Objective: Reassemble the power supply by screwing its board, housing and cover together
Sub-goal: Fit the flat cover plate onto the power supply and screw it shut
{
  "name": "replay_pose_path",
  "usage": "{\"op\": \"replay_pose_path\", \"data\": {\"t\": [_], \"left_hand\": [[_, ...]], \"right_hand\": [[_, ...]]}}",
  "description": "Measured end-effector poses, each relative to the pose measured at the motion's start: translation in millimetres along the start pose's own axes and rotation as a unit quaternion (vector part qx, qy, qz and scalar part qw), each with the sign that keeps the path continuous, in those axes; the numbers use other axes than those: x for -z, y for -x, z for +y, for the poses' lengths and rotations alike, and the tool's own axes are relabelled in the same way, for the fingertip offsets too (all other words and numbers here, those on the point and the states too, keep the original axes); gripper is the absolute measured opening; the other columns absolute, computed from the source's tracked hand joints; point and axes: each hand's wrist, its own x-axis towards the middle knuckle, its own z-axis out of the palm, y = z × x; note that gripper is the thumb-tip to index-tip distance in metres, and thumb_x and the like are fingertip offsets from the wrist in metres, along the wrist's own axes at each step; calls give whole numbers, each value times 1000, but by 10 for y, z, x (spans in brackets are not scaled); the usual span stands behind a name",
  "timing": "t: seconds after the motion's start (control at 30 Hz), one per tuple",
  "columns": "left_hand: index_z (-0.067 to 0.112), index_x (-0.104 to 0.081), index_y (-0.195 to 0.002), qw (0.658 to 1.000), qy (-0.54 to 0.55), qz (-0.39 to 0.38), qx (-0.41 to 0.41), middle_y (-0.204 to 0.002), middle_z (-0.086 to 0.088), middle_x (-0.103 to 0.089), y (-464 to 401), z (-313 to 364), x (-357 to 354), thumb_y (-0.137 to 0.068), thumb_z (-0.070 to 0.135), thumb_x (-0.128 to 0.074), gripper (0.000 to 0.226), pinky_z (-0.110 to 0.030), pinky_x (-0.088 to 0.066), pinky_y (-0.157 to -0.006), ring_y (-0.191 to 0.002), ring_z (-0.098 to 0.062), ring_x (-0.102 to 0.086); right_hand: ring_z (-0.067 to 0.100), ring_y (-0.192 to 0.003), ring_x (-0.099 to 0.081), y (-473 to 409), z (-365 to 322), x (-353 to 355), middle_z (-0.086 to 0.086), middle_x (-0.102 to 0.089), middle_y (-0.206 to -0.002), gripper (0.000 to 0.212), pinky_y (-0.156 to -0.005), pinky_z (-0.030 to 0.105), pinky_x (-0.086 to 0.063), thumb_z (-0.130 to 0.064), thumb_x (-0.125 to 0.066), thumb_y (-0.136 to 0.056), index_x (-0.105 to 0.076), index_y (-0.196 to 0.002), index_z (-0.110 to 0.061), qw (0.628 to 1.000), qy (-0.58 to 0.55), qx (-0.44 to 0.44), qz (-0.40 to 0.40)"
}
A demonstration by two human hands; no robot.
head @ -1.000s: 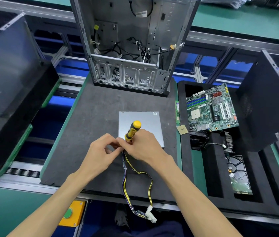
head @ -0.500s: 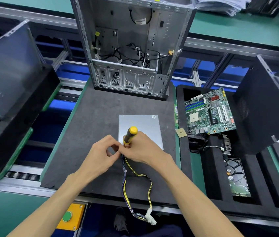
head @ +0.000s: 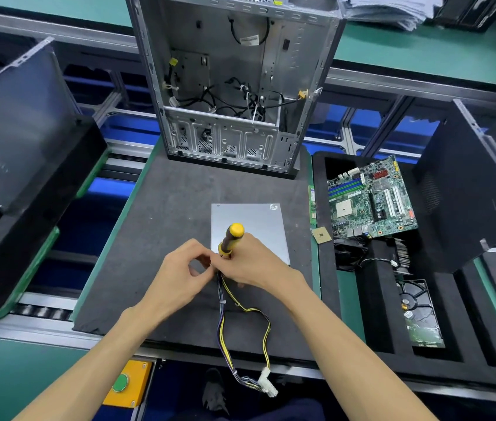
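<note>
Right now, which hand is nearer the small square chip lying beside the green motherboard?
Right. The right hand holds the screwdriver over the grey cover, left of the chip. The left hand sits farther left, fingers at the screwdriver's tip.

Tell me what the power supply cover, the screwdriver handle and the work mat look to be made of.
Power supply cover: likely sheet metal, a flat matte grey panel with crisp edges.
Screwdriver handle: seemingly moulded plastic or rubber, a glossy yellow cap above a black grip.
Work mat: probably foam or rubber, dull dark grey, speckled, with a worn, ragged near edge.
</note>
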Motion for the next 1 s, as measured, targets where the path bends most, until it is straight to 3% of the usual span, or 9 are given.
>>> {"op": "replay_pose_path", "data": {"t": [0.13, 0.23, 0.43, 0.57, 0.8, 1.0], "left_hand": [[31, -66, -84, 1000, -19, 10, -14, -83, 10, -62, 15, 14, 2, -80, 1, -74, 32, -12, -45, -62, -79, -13, -62], [32, -67, -85, 999, -16, 24, -13, -83, 11, -62, 35, 23, -15, -81, 3, -75, 31, -13, -46, -61, -79, -14, -63], [20, -71, -88, 996, 26, 76, 27, -86, 9, -67, 129, 38, -128, -83, 5, -75, 17, -44, -58, -68, -83, -17, -66], [18, -70, -86, 989, 85, 92, 72, -87, 1, -68, 156, 40, -173, -84, 3, -75, 16, -52, -58, -70, -81, -22, -68], [24, -69, -82, 987, 92, 93, 98, -86, 5, -68, 172, 29, -176, -84, 8, -75, 17, -51, -59, -71, -82, -21, -69], [26, -67, -83, 990, 73, 90, 85, -85, 7, -68, 162, -5, -168, -83, 11, -76, 17, -47, -61, -67, -86, -16, -67]], "right_hand": [[17, -42, -62, 16, 15, 34, 2, -58, -54, 44, -57, 32, -53, -31, -55, -97, -40, -58, -18, 999, 26, 38, 5], [20, -52, -61, -3, 24, 31, 4, -59, -60, 42, -64, 37, -54, -33, -54, -98, -40, -61, -17, 998, 43, 45, 7], [17, -62, -49, -8, 22, 58, 0, -51, -64, 40, -55, 33, -36, -35, -54, -99, -41, -65, -19, 993, 93, 69, -3], [29, -78, -57, -37, -24, 80, 7, -62, -81, 24, -64, 36, -42, -33, -55, -98, -57, -86, -13, 989, 119, 85, -17], [29, -76, -55, -18, -12, 109, 7, -62, -80, 24, -58, 35, -34, -33, -55, -97, -52, -81, -15, 985, 138, 106, -10], [25, -80, -60, -7, 26, 93, -9, -59, -79, 29, -71, 38, -49, -44, -59, -97, -53, -107, -18, 985, 97, 140, 7]]}}
